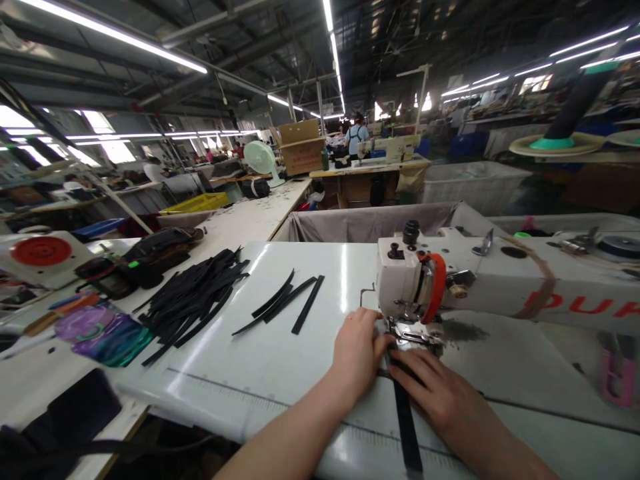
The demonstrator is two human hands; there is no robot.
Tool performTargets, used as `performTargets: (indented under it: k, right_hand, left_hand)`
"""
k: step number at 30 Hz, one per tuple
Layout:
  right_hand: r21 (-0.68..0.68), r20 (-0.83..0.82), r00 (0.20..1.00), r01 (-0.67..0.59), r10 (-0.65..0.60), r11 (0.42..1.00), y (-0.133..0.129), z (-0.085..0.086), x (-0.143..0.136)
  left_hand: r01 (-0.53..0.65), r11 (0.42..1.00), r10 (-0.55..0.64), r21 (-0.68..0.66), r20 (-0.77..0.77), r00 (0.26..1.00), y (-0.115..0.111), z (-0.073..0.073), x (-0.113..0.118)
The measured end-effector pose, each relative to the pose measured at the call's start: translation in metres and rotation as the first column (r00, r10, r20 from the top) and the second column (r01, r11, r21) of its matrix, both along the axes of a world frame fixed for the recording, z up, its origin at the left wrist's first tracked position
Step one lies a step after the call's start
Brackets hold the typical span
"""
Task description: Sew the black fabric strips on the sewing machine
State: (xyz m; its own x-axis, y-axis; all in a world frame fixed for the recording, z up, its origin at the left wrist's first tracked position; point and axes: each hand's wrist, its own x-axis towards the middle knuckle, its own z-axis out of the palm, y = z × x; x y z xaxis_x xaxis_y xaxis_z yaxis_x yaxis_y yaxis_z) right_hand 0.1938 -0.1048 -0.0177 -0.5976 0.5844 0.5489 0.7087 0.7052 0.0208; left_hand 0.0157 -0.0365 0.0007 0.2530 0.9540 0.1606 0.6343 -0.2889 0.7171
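A long black fabric strip [407, 427] runs from the front edge of the table up to the needle area of a white sewing machine [400, 277]. My left hand [357, 353] is closed beside the presser foot, thumb and fingers pinched at the strip's far end. Just to the right, my right hand [433, 383] lies over the strip with its fingers bent onto it, close to the metal foot [413, 331]. The fingers partly hide the strip's end. A few loose black strips [307, 305] lie on the table left of my hands.
A heap of black strips [200, 293] lies at the left, near a purple-teal bottle [107, 333]. Pink-handled snips [617, 373] rest at the right. Further back are a fan [261, 159], a cardboard box [301, 150] and a person [357, 137] standing.
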Motion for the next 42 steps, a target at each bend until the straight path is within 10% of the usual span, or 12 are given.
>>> performTargets:
  k: [7, 27, 42]
  right_hand:
    - [0.085, 0.077, 0.995, 0.061, -0.068, 0.995, -0.001, -0.016, 0.0]
    - [0.072, 0.08, 0.99, 0.108, -0.114, 0.992, 0.002, -0.015, -0.007]
    - [0.003, 0.001, 0.987, 0.163, -0.163, 0.987, 0.008, -0.008, -0.008]
  left_hand:
    - [0.291, 0.942, -0.231, 0.166, -0.307, 0.923, -0.001, -0.009, 0.001]
    - [0.277, 0.95, -0.212, 0.144, -0.356, 0.91, 0.007, -0.035, 0.01]
    - [0.266, 0.944, -0.206, 0.196, -0.28, 0.938, 0.005, -0.012, 0.009]
